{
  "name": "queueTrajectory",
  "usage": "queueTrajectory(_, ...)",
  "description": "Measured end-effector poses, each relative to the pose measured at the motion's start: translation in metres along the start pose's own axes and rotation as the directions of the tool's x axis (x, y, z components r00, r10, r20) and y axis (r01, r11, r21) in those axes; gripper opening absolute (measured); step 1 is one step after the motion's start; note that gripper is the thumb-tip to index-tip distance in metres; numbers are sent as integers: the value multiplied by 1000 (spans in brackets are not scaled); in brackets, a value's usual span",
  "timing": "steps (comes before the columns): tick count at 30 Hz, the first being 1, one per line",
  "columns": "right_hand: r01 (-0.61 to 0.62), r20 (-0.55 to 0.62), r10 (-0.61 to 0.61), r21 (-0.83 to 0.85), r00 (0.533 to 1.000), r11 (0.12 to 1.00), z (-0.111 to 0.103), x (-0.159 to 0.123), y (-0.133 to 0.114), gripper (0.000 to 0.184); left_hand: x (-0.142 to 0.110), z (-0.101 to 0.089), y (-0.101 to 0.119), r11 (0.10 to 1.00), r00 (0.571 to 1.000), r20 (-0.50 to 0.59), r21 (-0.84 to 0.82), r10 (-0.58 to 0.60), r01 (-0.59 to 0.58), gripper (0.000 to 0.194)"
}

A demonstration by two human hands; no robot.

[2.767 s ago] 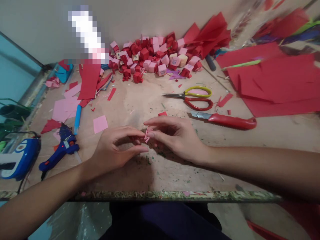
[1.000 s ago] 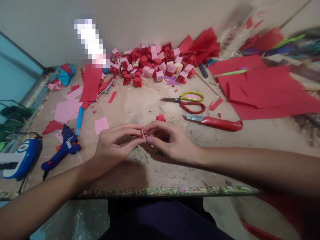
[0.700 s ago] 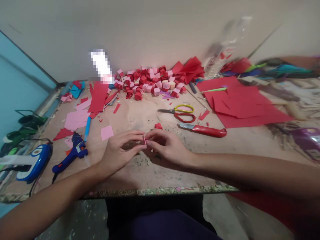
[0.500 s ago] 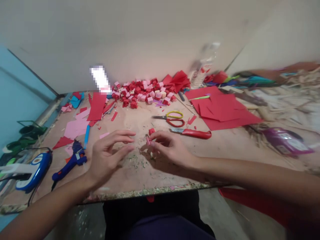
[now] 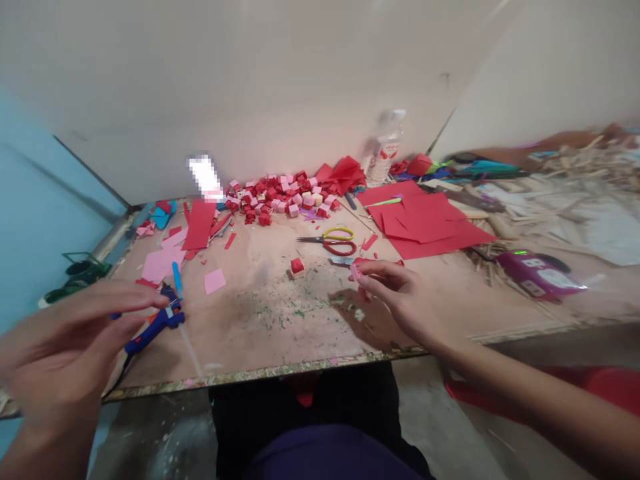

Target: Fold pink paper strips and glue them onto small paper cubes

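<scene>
Far left, left hand [image 5: 65, 353] hung over the bench's near-left corner, thumb and fingers moderately parted, nothing seen between them. Blue glue gun [image 5: 159, 325] lay beside its fingertips; contact could not be told. Blue stick-like tool [image 5: 177, 280] lay just beyond the gun. Pink square [image 5: 215, 281] sat flat to the right of both. Heap of small cubes [image 5: 275, 197], red and pink, ran along the bench's back edge. 1 red-topped cube [image 5: 297, 268] sat alone, mid-bench. Scissors [image 5: 333, 241], 1 yellow loop and 1 red, lay between that cube and the back edge. Red-handled knife [image 5: 342, 261] lay partly hidden behind right hand [image 5: 400, 293]. That hand was raised over the bench's near edge, thumb and fingers pinched on a small pink folded piece [image 5: 356, 272]. Red sheets [image 5: 425, 223] overlapped toward the back edge; farther right, purple device [image 5: 540, 273] sat beside wood slivers [image 5: 487, 273].
</scene>
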State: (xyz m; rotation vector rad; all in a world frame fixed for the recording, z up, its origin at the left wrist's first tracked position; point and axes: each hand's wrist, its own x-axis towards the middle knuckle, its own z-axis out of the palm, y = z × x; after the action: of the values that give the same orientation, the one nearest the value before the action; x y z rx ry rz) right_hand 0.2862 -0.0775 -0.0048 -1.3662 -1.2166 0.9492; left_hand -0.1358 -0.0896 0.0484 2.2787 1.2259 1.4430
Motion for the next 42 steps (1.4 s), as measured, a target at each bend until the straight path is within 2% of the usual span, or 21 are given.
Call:
queueTrajectory(1, 2, 6, -2, -19, 1000, 1000, -1, 1, -1, 25, 1, 6, -2, 998, 998, -49, 49, -37, 39, 21)
queueTrajectory(2, 12, 11, -12, -34, 1000, 999, -1, 2, -1, 25, 2, 14, -3, 997, 998, -61, 70, -18, 22, 13)
queueTrajectory(3, 31, 14, -30, -44, 999, 999, -1, 3, -2, 26, 5, 25, -3, 997, 1000, -12, 76, 1, 0, 6)
queueTrajectory(4, 54, 20, -53, -48, 998, 997, 0, 5, -2, 27, 8, 36, -2, 994, 996, 70, 98, -61, 54, 5)
queueTrajectory(8, 99, 59, -98, -15, 993, 995, 5, 12, -3, 32, 29, 92, 0, 998, 951, 307, 33, 34, -47, 13)
queueTrajectory(13, 117, 100, -113, -34, 988, 993, 12, 13, 3, 32, 60, 165, -15, 994, 910, 400, -35, 108, -103, 18)
queueTrajectory(17, 126, 123, -114, -92, 986, 988, 10, 10, 16, 27, 69, 197, -21, 992, 884, 451, -71, 122, -101, 19)
queueTrajectory(22, 134, 141, -114, -143, 983, 981, 6, 9, 23, 26, 61, 209, -20, 989, 861, 489, -110, 140, -98, 17)
queueTrajectory(28, 182, 195, -148, -172, 970, 968, 4, 11, 20, 21, 55, 215, -28, 990, 873, 474, -128, 118, -65, 18)
queueTrajectory(34, 175, 198, -141, -163, 970, 971, 5, 10, 19, 20, 52, 209, -36, 989, 838, 530, -136, 129, -66, 19)
queueTrajectory(42, 55, 228, -46, -34, 973, 998, 23, 18, 12, 24, 39, 198, -29, 995, 862, 501, -92, 83, -42, 9)
